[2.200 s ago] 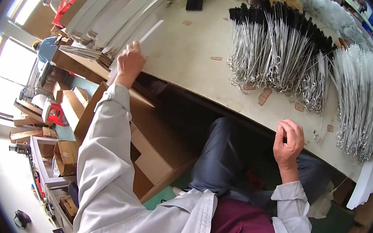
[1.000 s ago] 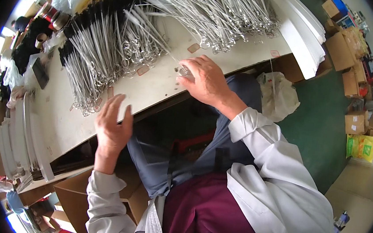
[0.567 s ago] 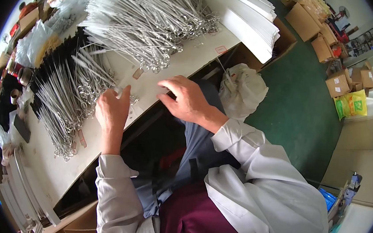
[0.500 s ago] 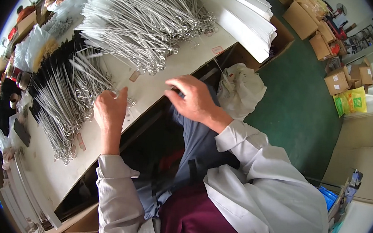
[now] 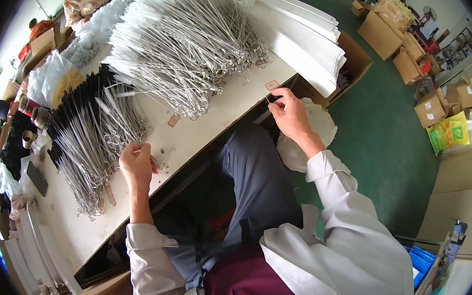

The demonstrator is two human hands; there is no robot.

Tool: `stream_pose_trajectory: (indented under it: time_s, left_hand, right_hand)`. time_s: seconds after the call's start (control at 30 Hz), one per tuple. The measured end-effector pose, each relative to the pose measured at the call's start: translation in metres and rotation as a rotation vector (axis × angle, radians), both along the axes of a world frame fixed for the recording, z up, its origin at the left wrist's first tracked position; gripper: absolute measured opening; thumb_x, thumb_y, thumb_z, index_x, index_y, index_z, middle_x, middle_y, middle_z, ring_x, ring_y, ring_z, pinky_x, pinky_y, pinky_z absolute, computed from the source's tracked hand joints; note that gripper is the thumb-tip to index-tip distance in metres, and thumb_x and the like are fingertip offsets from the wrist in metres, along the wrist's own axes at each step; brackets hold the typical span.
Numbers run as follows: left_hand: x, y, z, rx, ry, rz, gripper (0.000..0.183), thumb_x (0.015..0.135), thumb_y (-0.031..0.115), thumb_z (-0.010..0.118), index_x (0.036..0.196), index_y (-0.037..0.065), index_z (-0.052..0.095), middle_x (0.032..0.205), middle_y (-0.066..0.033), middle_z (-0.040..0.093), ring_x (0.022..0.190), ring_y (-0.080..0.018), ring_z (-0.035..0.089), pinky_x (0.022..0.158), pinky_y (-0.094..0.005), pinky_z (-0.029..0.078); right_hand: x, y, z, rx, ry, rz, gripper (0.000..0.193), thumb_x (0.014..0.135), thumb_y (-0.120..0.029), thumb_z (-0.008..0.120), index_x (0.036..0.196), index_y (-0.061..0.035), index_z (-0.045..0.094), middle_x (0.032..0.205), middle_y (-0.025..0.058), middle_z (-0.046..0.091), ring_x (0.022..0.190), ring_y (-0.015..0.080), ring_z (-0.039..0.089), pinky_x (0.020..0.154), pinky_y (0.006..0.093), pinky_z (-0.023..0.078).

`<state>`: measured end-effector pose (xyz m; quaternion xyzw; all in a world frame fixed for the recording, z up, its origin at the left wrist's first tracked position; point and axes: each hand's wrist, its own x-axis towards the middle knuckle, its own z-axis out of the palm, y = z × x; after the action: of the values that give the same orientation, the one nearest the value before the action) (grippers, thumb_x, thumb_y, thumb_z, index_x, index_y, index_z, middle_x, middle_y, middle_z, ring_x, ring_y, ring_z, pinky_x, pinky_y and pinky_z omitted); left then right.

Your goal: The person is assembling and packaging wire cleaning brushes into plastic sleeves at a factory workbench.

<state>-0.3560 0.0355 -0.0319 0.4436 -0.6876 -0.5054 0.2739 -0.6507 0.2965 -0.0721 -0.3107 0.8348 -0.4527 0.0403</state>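
Two big bunches lie apart on the pale surface [image 5: 66, 222]: black-bristled brushes [image 5: 79, 139] left of centre in the frame, and white-bristled brushes [image 5: 166, 46] at upper centre—so keeping the two kinds apart looks largely done, though nothing shows how much is left. The left hand [image 5: 136, 164] is just beside the black bunch's ring ends; its grip is curled, and I cannot tell whether anything is pinched. The right hand [image 5: 291, 117], right of centre at the surface's edge, has its thumb and fingertips close together—whether on something thin, I cannot tell. Counted: two bunches, each too dense to number; one stack of white sheets [image 5: 298, 40] at upper centre, its layers uncountable; one pale plastic bag [image 5: 297, 153] below the right hand; one dark phone [image 5: 37, 179] at left.
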Motion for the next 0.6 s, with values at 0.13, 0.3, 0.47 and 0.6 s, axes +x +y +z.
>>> stream_pose_trajectory:
  time_s: [0.13, 0.3, 0.47, 0.6]
  left_hand:
    - [0.005, 0.001, 0.003, 0.030, -0.024, 0.024, 0.019, 0.093, 0.011, 0.063, 0.091, -0.008, 0.065, 0.061, -0.0089, 0.062, 0.045, -0.0138, 0.056, 0.039, -0.0285, 0.047]
    - [0.013, -0.006, 0.004, 0.234, -0.036, -0.009, 0.029, 0.097, 0.025, 0.067, 0.085, -0.001, 0.065, 0.060, -0.0050, 0.058, 0.043, -0.0138, 0.055, 0.039, -0.0276, 0.047]
    - [0.014, -0.002, 0.003, 0.328, 0.050, -0.072, 0.029, 0.098, 0.025, 0.068, 0.086, -0.001, 0.065, 0.064, -0.0056, 0.059, 0.047, -0.0149, 0.059, 0.042, -0.0290, 0.053]
    - [0.024, 0.001, 0.008, 0.340, 0.091, -0.101, 0.025, 0.096, 0.022, 0.070, 0.084, 0.000, 0.064, 0.068, -0.0063, 0.061, 0.050, -0.0144, 0.060, 0.044, -0.0289, 0.054]
  right_hand:
    - [0.011, 0.009, 0.036, -0.211, -0.424, 0.230, 0.033, 0.097, -0.005, 0.064, 0.128, -0.0005, 0.057, 0.083, 0.0085, 0.071, 0.071, 0.0153, 0.068, 0.065, 0.0293, 0.054]
    - [0.016, 0.020, 0.072, -0.529, -0.817, 0.503, 0.025, 0.100, 0.000, 0.058, 0.123, 0.0029, 0.067, 0.093, 0.0118, 0.071, 0.077, 0.0183, 0.069, 0.070, 0.0319, 0.058]
    - [-0.007, 0.021, 0.084, -0.782, -0.786, 0.575, 0.029, 0.099, 0.001, 0.056, 0.127, 0.0042, 0.064, 0.113, 0.0167, 0.071, 0.106, 0.0285, 0.070, 0.093, 0.0403, 0.058]
    - [-0.035, -0.003, 0.106, -0.783, -0.599, 0.423, 0.031, 0.103, -0.018, 0.064, 0.124, 0.0049, 0.062, 0.105, 0.0131, 0.070, 0.093, 0.0242, 0.070, 0.084, 0.0384, 0.058]
